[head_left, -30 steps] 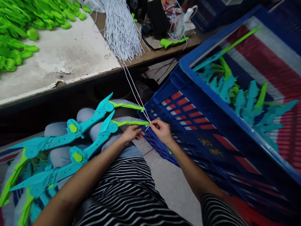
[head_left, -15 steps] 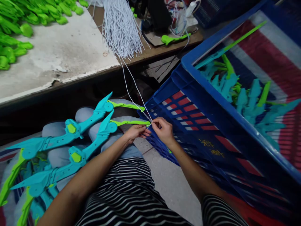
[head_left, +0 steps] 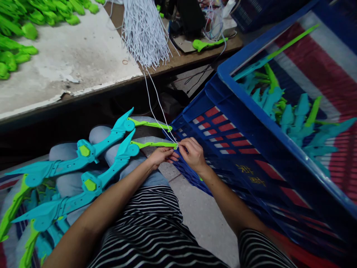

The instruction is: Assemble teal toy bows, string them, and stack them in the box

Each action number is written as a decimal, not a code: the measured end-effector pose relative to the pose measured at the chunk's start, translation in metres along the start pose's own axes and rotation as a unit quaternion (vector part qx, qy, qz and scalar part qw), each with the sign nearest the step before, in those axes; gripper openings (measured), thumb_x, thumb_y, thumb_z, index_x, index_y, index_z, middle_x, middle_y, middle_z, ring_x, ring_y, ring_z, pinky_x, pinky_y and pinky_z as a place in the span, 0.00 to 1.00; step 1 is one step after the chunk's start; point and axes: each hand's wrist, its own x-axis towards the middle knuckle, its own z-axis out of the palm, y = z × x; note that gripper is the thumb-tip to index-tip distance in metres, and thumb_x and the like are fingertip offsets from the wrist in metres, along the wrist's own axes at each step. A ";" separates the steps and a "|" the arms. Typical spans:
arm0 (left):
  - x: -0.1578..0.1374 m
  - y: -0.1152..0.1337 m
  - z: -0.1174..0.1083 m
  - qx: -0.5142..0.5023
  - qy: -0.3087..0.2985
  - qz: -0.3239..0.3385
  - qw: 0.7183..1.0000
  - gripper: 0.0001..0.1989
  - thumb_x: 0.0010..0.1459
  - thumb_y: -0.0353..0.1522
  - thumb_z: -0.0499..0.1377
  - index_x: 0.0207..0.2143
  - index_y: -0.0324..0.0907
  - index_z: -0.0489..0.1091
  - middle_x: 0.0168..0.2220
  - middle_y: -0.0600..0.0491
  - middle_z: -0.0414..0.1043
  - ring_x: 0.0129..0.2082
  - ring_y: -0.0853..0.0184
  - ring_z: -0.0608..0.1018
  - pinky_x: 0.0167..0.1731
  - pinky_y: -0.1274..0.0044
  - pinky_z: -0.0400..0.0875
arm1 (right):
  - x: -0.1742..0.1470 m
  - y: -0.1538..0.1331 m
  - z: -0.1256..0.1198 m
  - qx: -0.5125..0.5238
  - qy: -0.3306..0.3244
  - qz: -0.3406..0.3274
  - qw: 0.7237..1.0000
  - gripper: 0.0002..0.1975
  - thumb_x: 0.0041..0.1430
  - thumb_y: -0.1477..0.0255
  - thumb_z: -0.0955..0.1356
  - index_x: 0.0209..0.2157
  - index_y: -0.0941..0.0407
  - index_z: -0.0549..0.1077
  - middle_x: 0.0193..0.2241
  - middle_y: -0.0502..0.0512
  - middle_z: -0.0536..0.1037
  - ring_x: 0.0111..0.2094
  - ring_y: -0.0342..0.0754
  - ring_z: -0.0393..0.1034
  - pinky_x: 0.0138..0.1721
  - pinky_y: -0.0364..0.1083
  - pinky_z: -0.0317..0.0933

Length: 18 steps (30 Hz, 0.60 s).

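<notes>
Two turquoise toy bows with green arms lie across my lap, a nearer toy bow [head_left: 115,162] and a farther toy bow [head_left: 106,147]. My left hand [head_left: 161,156] grips the green tip of the nearer bow between thumb and fingers. Right beside that tip, my right hand [head_left: 193,153] pinches a white string [head_left: 170,138]. Two strands of it run up to a thick bundle of white strings [head_left: 146,35] hanging over the table edge. The exact spot where string and tip meet is too small to make out.
A blue plastic crate [head_left: 231,80], lined with striped cloth, holds more turquoise and green bows on the right. Green parts [head_left: 30,31] are heaped on the worn table [head_left: 92,48] at upper left. Another green piece [head_left: 202,44] lies near tangled cables. More bows are at lower left.
My right hand has shifted slightly left and up, closer to the bow tip, and the string strands moved with it. My left hand keeps its grip.
</notes>
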 end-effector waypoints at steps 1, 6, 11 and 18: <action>0.000 0.000 0.000 0.000 0.002 0.000 1.000 0.10 0.53 0.35 0.63 0.28 0.35 0.73 0.30 0.47 0.78 0.26 0.72 0.76 0.27 0.81 0.68 | -0.001 0.000 0.001 0.001 -0.004 0.003 1.000 0.08 0.61 0.76 0.62 0.30 0.54 0.70 0.28 0.53 0.73 0.32 0.47 0.67 0.34 0.47 0.64; 0.001 -0.001 0.000 0.004 0.003 -0.002 1.000 0.10 0.53 0.35 0.64 0.29 0.35 0.73 0.30 0.47 0.78 0.26 0.72 0.76 0.27 0.81 0.67 | -0.005 -0.002 0.003 0.036 -0.015 0.032 0.999 0.07 0.61 0.75 0.62 0.29 0.54 0.69 0.27 0.54 0.74 0.32 0.47 0.68 0.34 0.47 0.63; 0.001 -0.001 -0.002 0.008 0.003 -0.006 1.000 0.10 0.54 0.35 0.63 0.30 0.35 0.73 0.31 0.46 0.78 0.26 0.71 0.77 0.28 0.80 0.67 | -0.007 -0.003 0.002 0.052 0.005 0.083 0.995 0.05 0.60 0.73 0.64 0.29 0.54 0.69 0.27 0.52 0.74 0.30 0.46 0.68 0.29 0.45 0.62; 0.000 -0.001 -0.003 0.008 0.013 -0.004 1.000 0.09 0.54 0.34 0.62 0.29 0.35 0.73 0.31 0.46 0.78 0.27 0.71 0.77 0.28 0.80 0.67 | -0.005 -0.003 0.001 0.042 0.012 0.063 0.997 0.06 0.60 0.74 0.64 0.29 0.54 0.68 0.26 0.51 0.73 0.28 0.45 0.67 0.29 0.44 0.61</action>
